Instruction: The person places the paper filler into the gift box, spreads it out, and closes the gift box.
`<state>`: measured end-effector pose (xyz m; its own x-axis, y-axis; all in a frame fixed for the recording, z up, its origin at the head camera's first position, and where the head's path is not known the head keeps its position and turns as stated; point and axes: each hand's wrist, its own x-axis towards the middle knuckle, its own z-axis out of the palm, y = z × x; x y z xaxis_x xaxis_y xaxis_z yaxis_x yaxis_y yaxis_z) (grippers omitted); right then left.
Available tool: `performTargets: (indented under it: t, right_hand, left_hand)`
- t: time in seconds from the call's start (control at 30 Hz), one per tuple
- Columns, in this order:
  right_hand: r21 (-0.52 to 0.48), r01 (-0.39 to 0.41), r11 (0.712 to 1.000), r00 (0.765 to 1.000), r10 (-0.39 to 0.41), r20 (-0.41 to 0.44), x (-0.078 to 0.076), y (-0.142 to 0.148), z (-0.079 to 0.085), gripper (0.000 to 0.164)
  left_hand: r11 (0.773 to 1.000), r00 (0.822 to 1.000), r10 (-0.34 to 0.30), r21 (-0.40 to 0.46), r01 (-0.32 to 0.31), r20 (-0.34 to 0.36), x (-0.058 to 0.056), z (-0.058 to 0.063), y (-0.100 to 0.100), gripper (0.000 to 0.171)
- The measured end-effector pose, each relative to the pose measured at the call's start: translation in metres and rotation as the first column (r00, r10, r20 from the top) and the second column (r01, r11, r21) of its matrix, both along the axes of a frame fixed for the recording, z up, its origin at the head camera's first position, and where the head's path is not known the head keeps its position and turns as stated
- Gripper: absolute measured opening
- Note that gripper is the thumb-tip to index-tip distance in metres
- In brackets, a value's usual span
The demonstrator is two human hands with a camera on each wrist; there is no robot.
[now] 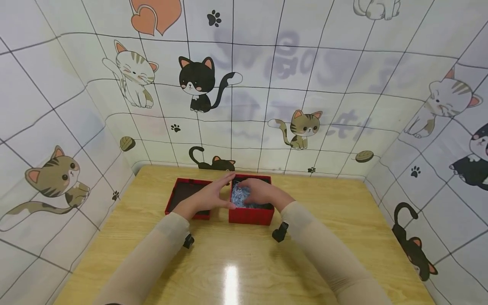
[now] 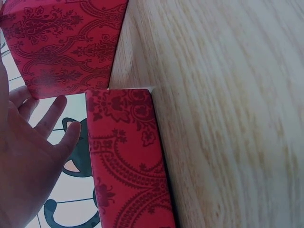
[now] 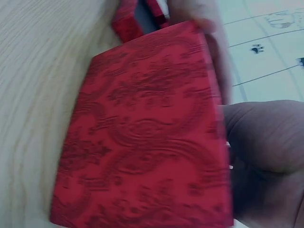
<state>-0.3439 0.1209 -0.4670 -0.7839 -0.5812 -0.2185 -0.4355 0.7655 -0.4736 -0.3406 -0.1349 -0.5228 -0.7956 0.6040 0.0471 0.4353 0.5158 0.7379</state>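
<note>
A red patterned box (image 1: 251, 216) stands on the table with pale bluish shredded paper (image 1: 239, 195) inside. My left hand (image 1: 211, 194) is at the box's left side, thumb near the front corner and fingers toward the back; in the left wrist view its fingers are spread. My right hand (image 1: 259, 191) reaches over the right rim into the box, at the shredded paper. Its fingertips are partly hidden, and the box wall (image 3: 142, 133) blocks them in the right wrist view. Under my left forearm lies the red lid (image 1: 176, 195), dark inside face up.
The wooden table (image 1: 328, 220) extends around the box on both sides and in front. A white cloth wall with printed cats (image 1: 259, 140) rises right behind the table and along both sides. Small black wrist cameras (image 1: 280, 232) hang under the sleeves.
</note>
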Motion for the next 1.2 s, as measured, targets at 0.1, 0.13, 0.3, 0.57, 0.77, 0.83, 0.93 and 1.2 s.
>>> performTargets:
  t: [0.1,0.13,0.3,0.57,0.77,0.83,0.93,1.2]
  right_hand:
    - [-0.058,0.038,0.998,0.999,-0.040,-0.036,0.004,0.007,0.010,0.055]
    - [-0.090,0.048,0.995,0.997,-0.053,-0.052,0.006,0.009,0.013,0.053]
    - [-0.204,0.023,0.979,0.990,-0.050,-0.130,0.011,0.014,0.021,0.042]
    - [-0.227,0.001,0.974,1.000,-0.005,-0.016,0.005,0.007,-0.003,0.044]
    - [-0.162,0.060,0.985,0.998,-0.054,0.040,-0.003,-0.002,-0.016,0.053]
    - [-0.127,0.071,0.989,0.997,-0.067,0.033,-0.005,-0.007,-0.017,0.056]
    - [-0.069,0.086,0.994,0.996,-0.084,0.036,-0.006,-0.012,-0.020,0.062]
    - [0.008,0.058,0.998,0.998,-0.058,0.025,-0.005,-0.014,-0.023,0.062]
  left_hand:
    - [1.000,1.000,0.001,-0.001,-0.001,0.006,0.001,-0.001,0.000,0.118]
    - [1.000,1.000,0.001,-0.001,-0.001,0.009,0.002,0.000,0.001,0.118]
    - [1.000,1.000,0.000,-0.001,0.000,0.012,0.002,0.002,0.001,0.117]
    - [1.000,1.000,-0.008,0.013,0.008,0.007,0.000,0.002,0.000,0.118]
    - [1.000,1.000,-0.006,0.010,0.006,0.009,0.001,0.001,0.000,0.119]
    - [1.000,1.000,-0.007,0.013,0.007,0.002,0.000,0.001,0.000,0.119]
    - [1.000,1.000,-0.013,0.020,0.013,0.000,-0.001,0.000,0.000,0.119]
    - [1.000,1.000,-0.015,0.017,0.015,-0.005,0.001,0.001,0.001,0.118]
